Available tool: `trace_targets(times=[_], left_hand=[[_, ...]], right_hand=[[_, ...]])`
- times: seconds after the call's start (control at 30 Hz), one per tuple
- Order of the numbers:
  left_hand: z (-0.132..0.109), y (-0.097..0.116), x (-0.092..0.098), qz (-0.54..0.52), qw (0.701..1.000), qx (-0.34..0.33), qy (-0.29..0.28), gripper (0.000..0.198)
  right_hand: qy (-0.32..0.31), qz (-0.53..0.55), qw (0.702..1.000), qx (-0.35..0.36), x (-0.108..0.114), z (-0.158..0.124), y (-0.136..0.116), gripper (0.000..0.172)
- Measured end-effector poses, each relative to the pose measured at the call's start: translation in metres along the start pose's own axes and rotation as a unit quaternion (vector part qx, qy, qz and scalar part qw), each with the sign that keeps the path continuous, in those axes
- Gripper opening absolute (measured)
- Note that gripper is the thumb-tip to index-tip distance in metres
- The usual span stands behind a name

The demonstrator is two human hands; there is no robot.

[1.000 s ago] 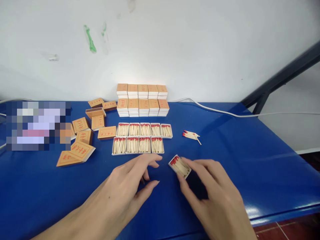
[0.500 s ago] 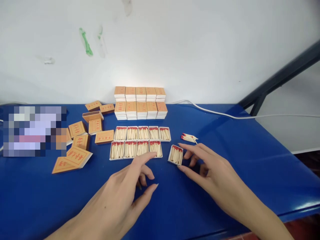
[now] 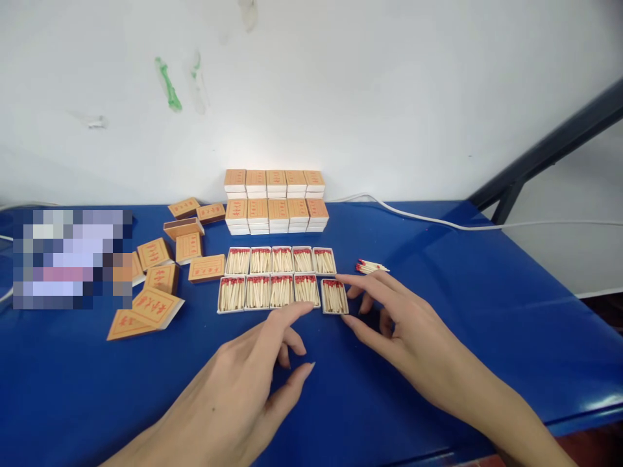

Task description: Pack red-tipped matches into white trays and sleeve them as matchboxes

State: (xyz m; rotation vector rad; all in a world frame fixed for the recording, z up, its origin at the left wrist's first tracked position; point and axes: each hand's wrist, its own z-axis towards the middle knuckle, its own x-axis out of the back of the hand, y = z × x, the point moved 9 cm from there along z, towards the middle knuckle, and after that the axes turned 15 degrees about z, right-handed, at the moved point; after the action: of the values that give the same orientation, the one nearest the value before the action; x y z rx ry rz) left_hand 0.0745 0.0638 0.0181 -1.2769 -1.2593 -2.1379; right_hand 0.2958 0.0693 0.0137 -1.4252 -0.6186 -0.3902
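Several open trays of red-tipped matches [image 3: 261, 261] lie in two rows on the blue table [image 3: 438, 259]. At the right end of the front row is one more filled tray [image 3: 335, 297], a thin gap from its neighbour. My right hand [image 3: 384, 305] has thumb and index finger at that tray's right corners. My left hand [image 3: 263, 370] hovers in front of the row, fingers apart and holding nothing, its index fingertip near the fourth front tray [image 3: 306, 292]. A small pile of loose matches [image 3: 370, 266] lies behind my right hand.
Stacked orange matchboxes [image 3: 277, 211] stand in two rows against the white wall. Scattered orange matchbox covers [image 3: 160, 279] lie to the left, beside a pixelated object [image 3: 73, 259]. A white cable [image 3: 438, 224] runs along the back; a dark metal bar [image 3: 545, 149] slants at the right.
The rightmost front tray has moved left and straightened against the row, with my right hand following it. My left hand stays nearly in place.
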Motion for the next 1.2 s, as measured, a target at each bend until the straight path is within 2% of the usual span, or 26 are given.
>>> trace_targets(times=[0.23, 0.4, 0.6, 0.83, 0.93, 1.03, 1.1, 1.2], left_hand=[[-0.001, 0.005, -0.002, 0.000, 1.000, -0.027, -0.012, 0.062], [0.000, 0.009, 0.000, -0.003, 0.999, -0.039, -0.018, 0.060], [0.001, 0.012, 0.000, 0.002, 0.998, -0.058, -0.020, 0.061], [0.000, 0.011, 0.000, 0.008, 0.998, -0.056, -0.028, 0.062], [0.002, 0.013, 0.001, 0.008, 0.998, -0.061, -0.034, 0.065], [0.002, 0.014, 0.000, 0.005, 0.997, -0.062, -0.034, 0.065], [0.002, 0.013, 0.001, 0.002, 0.998, -0.059, -0.025, 0.064], [0.000, 0.011, 0.001, -0.003, 0.998, -0.048, -0.031, 0.064]], right_hand=[[0.002, -0.003, 1.000, 0.004, -0.003, 0.001, 0.009, 0.053], [0.018, -0.010, 1.000, 0.008, -0.005, 0.003, 0.004, 0.056], [0.029, -0.010, 0.999, 0.035, -0.005, 0.007, -0.006, 0.049], [0.024, -0.006, 0.999, 0.026, -0.004, 0.002, -0.006, 0.059], [0.059, 0.022, 0.998, 0.013, 0.012, -0.005, -0.003, 0.058], [0.172, -0.017, 0.985, 0.000, 0.049, -0.009, 0.007, 0.036], [0.213, -0.081, 0.973, -0.013, 0.067, -0.008, 0.017, 0.045], [0.210, -0.107, 0.971, -0.026, 0.074, -0.002, 0.033, 0.056]])
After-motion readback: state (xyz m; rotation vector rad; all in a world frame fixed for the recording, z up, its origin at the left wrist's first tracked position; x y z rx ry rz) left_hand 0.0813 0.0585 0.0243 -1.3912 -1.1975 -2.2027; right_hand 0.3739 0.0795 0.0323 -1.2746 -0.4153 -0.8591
